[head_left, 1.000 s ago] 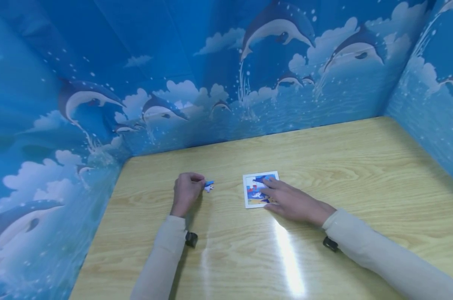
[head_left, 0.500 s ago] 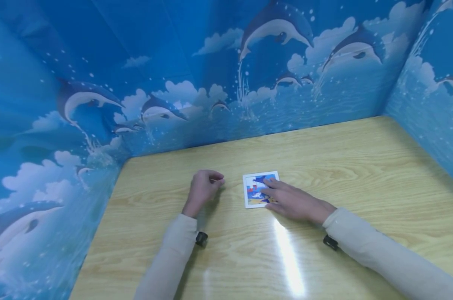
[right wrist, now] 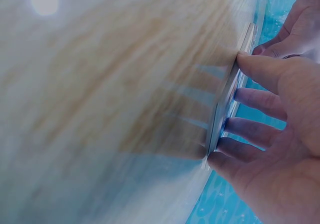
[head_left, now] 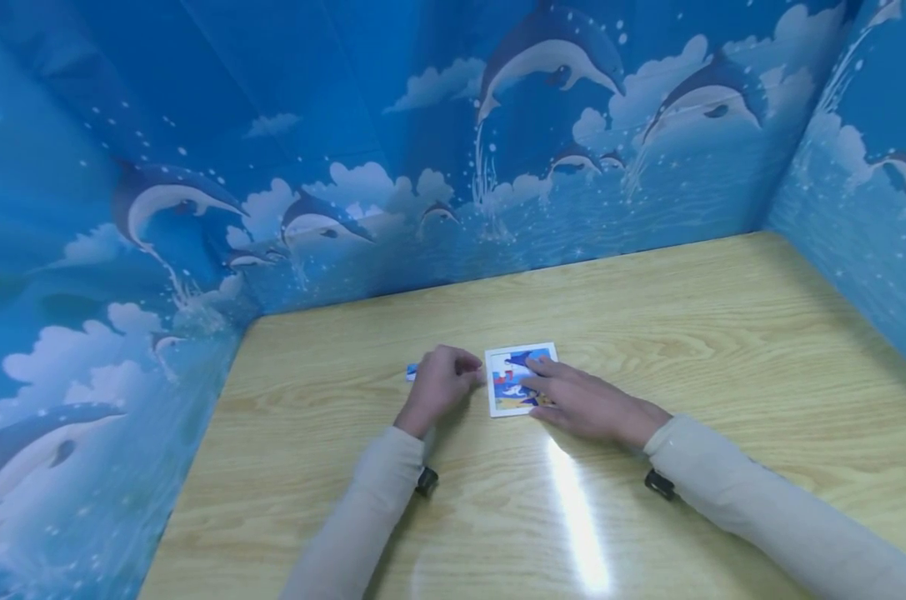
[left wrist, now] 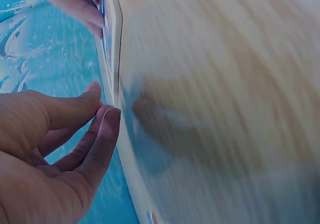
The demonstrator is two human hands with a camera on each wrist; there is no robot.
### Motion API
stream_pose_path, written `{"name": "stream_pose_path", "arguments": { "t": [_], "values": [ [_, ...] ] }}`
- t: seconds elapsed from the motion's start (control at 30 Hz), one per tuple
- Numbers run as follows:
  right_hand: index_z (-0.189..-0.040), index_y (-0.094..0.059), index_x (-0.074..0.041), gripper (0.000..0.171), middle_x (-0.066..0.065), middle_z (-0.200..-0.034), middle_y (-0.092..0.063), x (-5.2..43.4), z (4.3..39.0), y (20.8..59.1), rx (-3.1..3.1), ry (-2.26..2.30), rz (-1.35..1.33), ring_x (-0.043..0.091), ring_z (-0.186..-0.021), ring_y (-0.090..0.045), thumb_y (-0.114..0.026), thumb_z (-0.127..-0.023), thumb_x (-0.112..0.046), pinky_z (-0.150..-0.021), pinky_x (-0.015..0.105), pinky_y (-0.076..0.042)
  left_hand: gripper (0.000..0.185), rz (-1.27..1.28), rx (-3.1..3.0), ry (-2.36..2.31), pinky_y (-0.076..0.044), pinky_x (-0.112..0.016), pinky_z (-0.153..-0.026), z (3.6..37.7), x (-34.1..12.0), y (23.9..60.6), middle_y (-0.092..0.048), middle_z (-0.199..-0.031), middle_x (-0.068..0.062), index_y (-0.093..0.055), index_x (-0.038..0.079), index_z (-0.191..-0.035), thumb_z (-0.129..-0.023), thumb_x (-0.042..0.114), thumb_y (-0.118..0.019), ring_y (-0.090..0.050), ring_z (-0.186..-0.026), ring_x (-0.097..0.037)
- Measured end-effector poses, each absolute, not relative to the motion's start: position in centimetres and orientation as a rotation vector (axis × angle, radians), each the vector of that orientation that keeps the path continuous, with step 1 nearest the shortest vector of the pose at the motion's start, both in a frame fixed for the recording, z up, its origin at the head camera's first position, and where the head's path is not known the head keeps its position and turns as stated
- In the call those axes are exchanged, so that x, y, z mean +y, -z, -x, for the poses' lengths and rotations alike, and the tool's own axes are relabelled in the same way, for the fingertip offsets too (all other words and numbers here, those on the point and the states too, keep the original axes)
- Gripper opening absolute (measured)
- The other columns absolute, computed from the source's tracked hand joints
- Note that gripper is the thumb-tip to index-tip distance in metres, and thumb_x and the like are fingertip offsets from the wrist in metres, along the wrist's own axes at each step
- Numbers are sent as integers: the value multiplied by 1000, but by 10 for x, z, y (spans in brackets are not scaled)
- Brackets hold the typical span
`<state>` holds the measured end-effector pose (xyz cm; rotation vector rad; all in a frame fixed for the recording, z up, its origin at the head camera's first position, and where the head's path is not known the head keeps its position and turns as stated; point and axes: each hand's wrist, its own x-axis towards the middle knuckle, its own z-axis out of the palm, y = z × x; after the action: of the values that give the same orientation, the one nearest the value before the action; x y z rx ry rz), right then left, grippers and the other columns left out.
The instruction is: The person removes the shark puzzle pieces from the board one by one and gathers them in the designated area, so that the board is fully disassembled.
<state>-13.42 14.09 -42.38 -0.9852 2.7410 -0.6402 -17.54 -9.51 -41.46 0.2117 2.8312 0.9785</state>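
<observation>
A square jigsaw puzzle [head_left: 503, 381] with a white frame and a colourful sea picture lies on the table. My right hand [head_left: 591, 402] rests over its right side, fingers spread and fairly straight, hiding that part of the picture. In the right wrist view, the thumb and fingertips touch the puzzle board [right wrist: 220, 109]. My left hand [head_left: 441, 385] is just left of the frame, with thumb and fingers pinched together. A small puzzle piece sits mostly hidden between these fingertips. Another blue puzzle piece [head_left: 411, 372] lies on the table behind the left hand, partly covered by it.
The wood-grain table [head_left: 685, 333] spreads around the puzzle. Blue dolphin-print cloth [head_left: 392, 225] stands along its back and sides. A bright light streak [head_left: 576, 517] reflects off the tabletop in front.
My left hand has moved right from the loose pieces to the puzzle's left edge, leaving a blue piece behind on the table. The right hand stays in place.
</observation>
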Motion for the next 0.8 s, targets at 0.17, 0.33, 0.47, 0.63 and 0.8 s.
{"name": "stream_pose_path", "arguments": {
  "t": [0.17,0.33,0.47,0.63,0.8],
  "values": [
    [-142,-52,3,53,27,-157,-33,140,135,423,2733,643,985,44,-145,-31,-66,-99,-26,-115,56,-29,20,-272,2815,-974,-57,-33,-82,175,-87,418,-76,-95,-5,-78,7,-104,-86,12,-82,-70,-87,-16],
    [-142,-53,3,53,27,-156,-34,141,134,424,2734,647,995,45,-145,-31,-66,-99,-25,-115,56,-30,22,-305,2813,-960,-57,-30,-78,175,-83,421,-76,-93,-4,-78,6,-104,-85,14,-83,-69,-83,-14],
    [-142,-53,3,52,28,-156,-34,140,134,424,2729,651,998,45,-145,-32,-66,-99,-24,-114,57,-30,25,-292,2805,-931,-56,-29,-76,174,-82,422,-73,-89,-1,-77,7,-106,-84,19,-84,-66,-80,-12],
    [-142,-53,2,52,27,-157,-33,139,134,425,2730,648,983,44,-145,-31,-66,-99,-25,-114,56,-30,26,-299,2772,-932,-54,-28,-74,174,-81,422,-71,-86,1,-77,7,-107,-84,16,-84,-63,-78,-11],
    [-142,-53,3,51,29,-155,-35,141,134,425,2743,643,1002,46,-144,-33,-66,-99,-22,-113,57,-32,27,-325,2751,-945,-55,-29,-76,175,-80,422,-71,-87,1,-76,6,-107,-83,15,-85,-63,-79,-11]
  ]
}}
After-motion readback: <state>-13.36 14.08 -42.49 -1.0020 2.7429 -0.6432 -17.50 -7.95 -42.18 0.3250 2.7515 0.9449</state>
